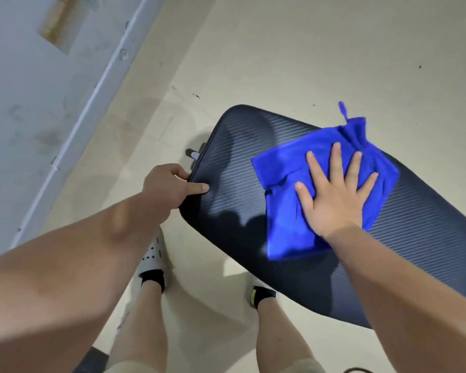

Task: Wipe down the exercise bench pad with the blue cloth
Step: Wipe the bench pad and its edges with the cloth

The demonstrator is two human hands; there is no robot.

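Observation:
The black ribbed bench pad [234, 162] runs from the centre of the view to the lower right. On its middle lies the blue cloth [283, 211], folded roughly square, with a small loop sticking up at its far corner. My right hand [334, 189] rests flat on the cloth with fingers spread, pressing it onto the pad. My left hand [167, 187] grips the pad's left edge, thumb on top and fingers curled underneath.
A beige floor [307, 49] surrounds the bench. A grey-white wall with a pale baseboard [92, 103] runs along the left. My two legs and feet [152, 262] stand just in front of the pad. Part of the bench frame [193, 153] shows below the pad's left edge.

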